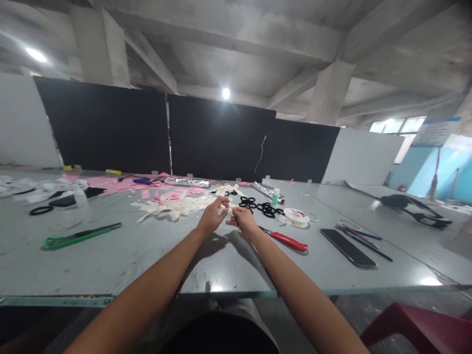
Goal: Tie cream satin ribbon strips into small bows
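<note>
My left hand (214, 215) and my right hand (243, 220) are close together above the middle of the table, fingers pinched on a small white piece (229, 210) between them. Much of that piece is hidden by the fingers. Left of my hands lies a loose pile of cream fabric strips (173, 207). Black rings (268, 209) lie in a cluster just beyond and to the right of my right hand. A red-handled tool (289, 241) rests on the table to the right of my right wrist.
The grey table (155, 260) also bears a green cutter (81, 237), pink scraps (177, 192), foil (187, 182), a glue bottle (275, 196), a ribbon spool (296, 217), a black phone (347, 247) and tweezers (368, 241). A dark red chair (420, 327) stands at the lower right.
</note>
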A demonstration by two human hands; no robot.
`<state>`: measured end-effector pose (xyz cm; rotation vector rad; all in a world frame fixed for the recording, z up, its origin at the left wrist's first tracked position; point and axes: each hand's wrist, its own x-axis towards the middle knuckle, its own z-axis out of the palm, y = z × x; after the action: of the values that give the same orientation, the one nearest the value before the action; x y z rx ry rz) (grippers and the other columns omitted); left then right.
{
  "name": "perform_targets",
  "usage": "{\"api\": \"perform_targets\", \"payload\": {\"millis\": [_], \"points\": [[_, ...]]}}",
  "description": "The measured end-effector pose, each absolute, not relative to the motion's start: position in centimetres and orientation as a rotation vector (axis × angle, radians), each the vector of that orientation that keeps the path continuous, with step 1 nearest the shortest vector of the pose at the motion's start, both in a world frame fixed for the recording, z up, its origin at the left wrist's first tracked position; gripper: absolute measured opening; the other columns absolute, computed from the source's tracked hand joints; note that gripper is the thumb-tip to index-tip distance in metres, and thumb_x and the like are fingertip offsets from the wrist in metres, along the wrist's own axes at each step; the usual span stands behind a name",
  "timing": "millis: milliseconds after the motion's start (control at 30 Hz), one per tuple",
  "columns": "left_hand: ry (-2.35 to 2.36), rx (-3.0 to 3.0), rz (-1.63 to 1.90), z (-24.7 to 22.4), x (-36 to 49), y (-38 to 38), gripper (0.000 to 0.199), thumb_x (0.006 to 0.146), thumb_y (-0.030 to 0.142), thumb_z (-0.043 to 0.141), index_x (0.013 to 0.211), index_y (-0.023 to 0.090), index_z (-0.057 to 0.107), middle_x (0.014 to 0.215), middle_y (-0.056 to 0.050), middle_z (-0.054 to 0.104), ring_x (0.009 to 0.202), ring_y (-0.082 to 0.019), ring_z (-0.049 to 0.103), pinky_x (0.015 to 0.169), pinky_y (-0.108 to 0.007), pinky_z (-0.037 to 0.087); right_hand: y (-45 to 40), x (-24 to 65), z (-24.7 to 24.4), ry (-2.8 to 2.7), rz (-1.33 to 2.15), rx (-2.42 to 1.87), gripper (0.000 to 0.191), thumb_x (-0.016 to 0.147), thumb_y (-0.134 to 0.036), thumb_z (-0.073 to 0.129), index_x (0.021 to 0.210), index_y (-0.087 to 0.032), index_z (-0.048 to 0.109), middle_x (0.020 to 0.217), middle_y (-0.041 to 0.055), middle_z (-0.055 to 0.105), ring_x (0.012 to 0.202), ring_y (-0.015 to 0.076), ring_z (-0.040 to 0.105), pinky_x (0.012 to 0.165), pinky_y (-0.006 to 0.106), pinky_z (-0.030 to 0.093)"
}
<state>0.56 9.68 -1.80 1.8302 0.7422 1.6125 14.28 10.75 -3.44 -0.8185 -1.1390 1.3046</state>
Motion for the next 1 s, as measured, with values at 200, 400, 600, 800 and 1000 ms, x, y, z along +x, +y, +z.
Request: {"api": "perform_targets", "payload": {"millis": [200, 400, 600, 800, 1000], "points": [[0.744, 1.75, 1.698, -1.9, 0.8, 10.4, 0.032, 0.065, 0.008, 0.064, 0.093, 0.022, 0.061, 0.076, 0.002, 0.058, 0.08, -0.013, 0.056, 0.077, -0.022, 0.04, 10.3, 14.5, -3.0, -1.228, 1.426, -0.701, 0.031, 0.068, -0.041, 0.074, 0.071, -0.013, 0.063, 0.061, -0.0024, 0.052, 0.052, 0.0062, 0.048, 0.063, 0.029, 0.058], [0.67, 1.373, 1.422, -2.1, 0.3, 11.4, 0.039, 0.064, 0.024, 0.074, 0.099, 0.021, 0.055, 0.071, 0.004, 0.055, 0.055, -0.008, 0.051, 0.05, -0.018, 0.038, 10.1, 15.3, -2.8, -1.304, 1.554, -0.67, 0.03, 0.063, -0.035, 0.08, 0.068, -0.012, 0.061, 0.054, -0.0056, 0.049, 0.051, 0.0051, 0.046, 0.07, 0.027, 0.056], [0.461, 1.176, 1.238, -1.8, 0.0, 10.8, 0.047, 0.061, 0.026, 0.079, 0.1, 0.021, 0.054, 0.065, 0.007, 0.052, 0.053, -0.009, 0.055, 0.052, -0.021, 0.044, 9.4, 15.5, -2.5, -1.296, 1.763, -0.538, 0.026, 0.071, -0.032, 0.076, 0.079, -0.013, 0.061, 0.063, -0.0034, 0.054, 0.056, 0.0065, 0.051, 0.07, 0.027, 0.056], [0.477, 1.17, 1.271, -1.8, 0.3, 10.7, 0.038, 0.061, 0.025, 0.079, 0.092, 0.019, 0.057, 0.068, 0.005, 0.055, 0.052, -0.007, 0.052, 0.051, -0.019, 0.042, 8.9, 15.3, -2.5, -1.256, 1.875, -0.435, 0.026, 0.073, -0.031, 0.075, 0.087, -0.015, 0.061, 0.065, -0.0047, 0.051, 0.055, 0.0057, 0.047, 0.064, 0.023, 0.053], [0.707, 1.424, 1.619, -1.4, 0.7, 10.7, 0.014, 0.065, 0.011, 0.066, 0.076, 0.018, 0.064, 0.07, 0.002, 0.055, 0.058, -0.009, 0.047, 0.053, -0.02, 0.035, 9.4, 14.9, -2.2, -1.131, 1.668, -0.447, 0.025, 0.07, -0.032, 0.075, 0.079, -0.015, 0.06, 0.061, -0.0055, 0.047, 0.053, 0.0063, 0.044, 0.061, 0.023, 0.052]]}}
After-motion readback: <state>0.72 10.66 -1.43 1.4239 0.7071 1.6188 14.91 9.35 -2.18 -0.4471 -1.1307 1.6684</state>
